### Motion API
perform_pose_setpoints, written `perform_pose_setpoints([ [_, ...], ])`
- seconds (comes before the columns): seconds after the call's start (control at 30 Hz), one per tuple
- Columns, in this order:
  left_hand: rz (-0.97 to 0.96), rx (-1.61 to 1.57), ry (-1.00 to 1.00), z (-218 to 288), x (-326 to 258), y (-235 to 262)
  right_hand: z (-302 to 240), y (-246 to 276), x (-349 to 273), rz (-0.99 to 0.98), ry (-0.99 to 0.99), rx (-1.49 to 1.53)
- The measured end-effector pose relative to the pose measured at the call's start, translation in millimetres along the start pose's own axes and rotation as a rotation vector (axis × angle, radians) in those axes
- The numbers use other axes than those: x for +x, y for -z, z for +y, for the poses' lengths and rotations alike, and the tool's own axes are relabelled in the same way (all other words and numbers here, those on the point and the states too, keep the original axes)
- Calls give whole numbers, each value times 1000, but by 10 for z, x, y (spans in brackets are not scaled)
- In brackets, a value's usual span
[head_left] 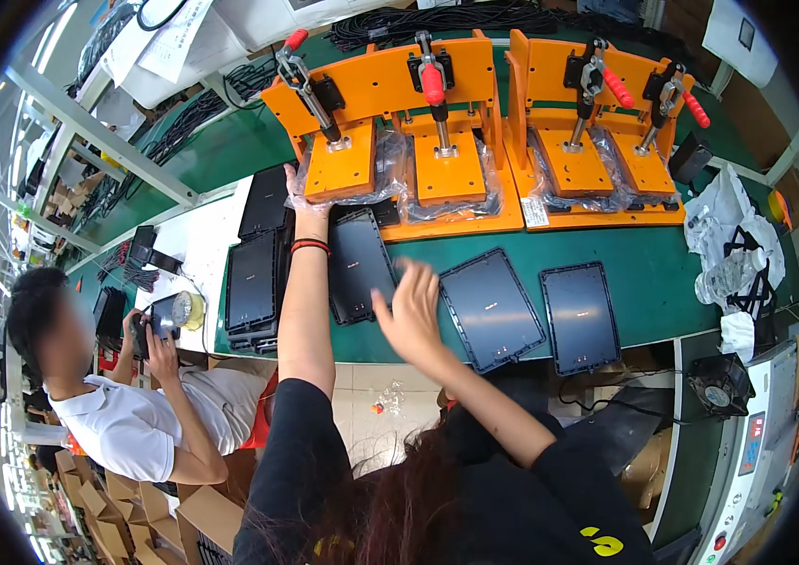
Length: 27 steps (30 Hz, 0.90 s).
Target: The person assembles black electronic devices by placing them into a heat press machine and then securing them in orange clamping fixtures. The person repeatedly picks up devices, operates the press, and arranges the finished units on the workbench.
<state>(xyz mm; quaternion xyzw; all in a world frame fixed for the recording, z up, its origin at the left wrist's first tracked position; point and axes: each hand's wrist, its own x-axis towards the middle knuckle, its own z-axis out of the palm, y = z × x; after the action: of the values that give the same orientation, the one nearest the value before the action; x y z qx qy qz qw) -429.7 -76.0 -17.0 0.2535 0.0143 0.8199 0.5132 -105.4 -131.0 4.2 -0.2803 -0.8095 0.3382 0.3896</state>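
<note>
My left hand [303,200] reaches to the near left corner of the leftmost orange pressing plate [341,171], beside clear plastic film [386,169]. Part of its fingers is hidden there, so whether it grips anything does not show. Slightly blurred, my right hand [411,306] is open with fingers apart, above the green bench between two black rectangular panels. One panel [359,268] lies to its left, tilted; another larger panel [492,309] lies to its right. A red-handled toggle clamp [310,89] stands over the plate near my left hand.
A second orange fixture [597,174] with red-handled clamps stands to the right. A third panel [580,317] lies at the bench front, and stacked panels [253,282] sit at left. White plastic bags [734,245] lie far right. A seated person [145,424] works at left.
</note>
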Motion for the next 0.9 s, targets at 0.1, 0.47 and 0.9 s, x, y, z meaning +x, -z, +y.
perform_pose_setpoints([
  [0.1, -210, -116, 59, -31, 12, 182, 206, -317, 557, 76, -156, 424],
  [0.47, 229, 293, 78, 46, 67, -152, 341, -196, 2073, -264, -775, 1167],
  [0.9, 949, 2052, -335, -766, -1017, -1469, 392, -385, 2267, -435, -227, 620],
])
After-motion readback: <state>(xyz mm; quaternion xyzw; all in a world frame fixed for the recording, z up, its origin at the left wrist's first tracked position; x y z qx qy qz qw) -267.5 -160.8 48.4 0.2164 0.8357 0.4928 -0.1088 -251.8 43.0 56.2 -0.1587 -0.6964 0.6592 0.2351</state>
